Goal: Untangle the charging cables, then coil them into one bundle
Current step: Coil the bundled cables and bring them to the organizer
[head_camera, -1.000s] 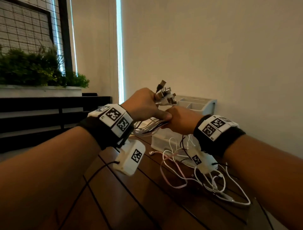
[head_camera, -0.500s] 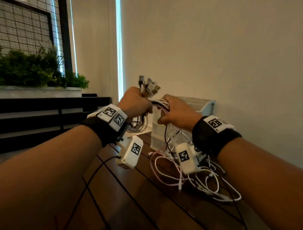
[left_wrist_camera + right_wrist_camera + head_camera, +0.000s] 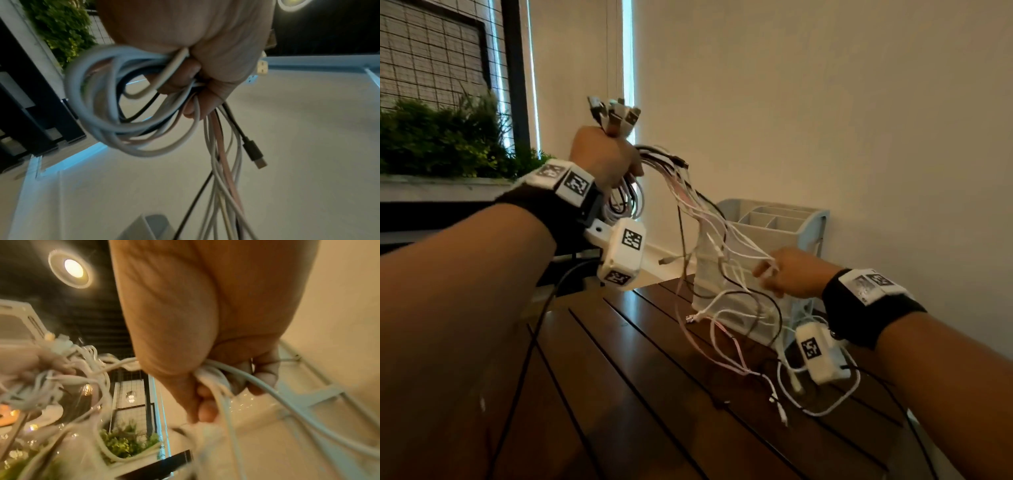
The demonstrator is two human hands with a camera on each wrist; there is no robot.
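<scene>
Hands now pulling apart: left hand [image 3: 604, 159] rising upper centre, gripping the coiled cables [image 3: 698, 219]; right hand [image 3: 792, 274] dropping lower right, pinching loose strands before the organiser [image 3: 796, 224] on the table [image 3: 647, 394].

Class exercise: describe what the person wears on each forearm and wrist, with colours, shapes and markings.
Both forearms are bare. Each wrist has a black band topped with white square tags bearing black coded patterns. A white, rounded camera box with similar markings hangs beneath each wrist, trailing a thin black wire.
</scene>
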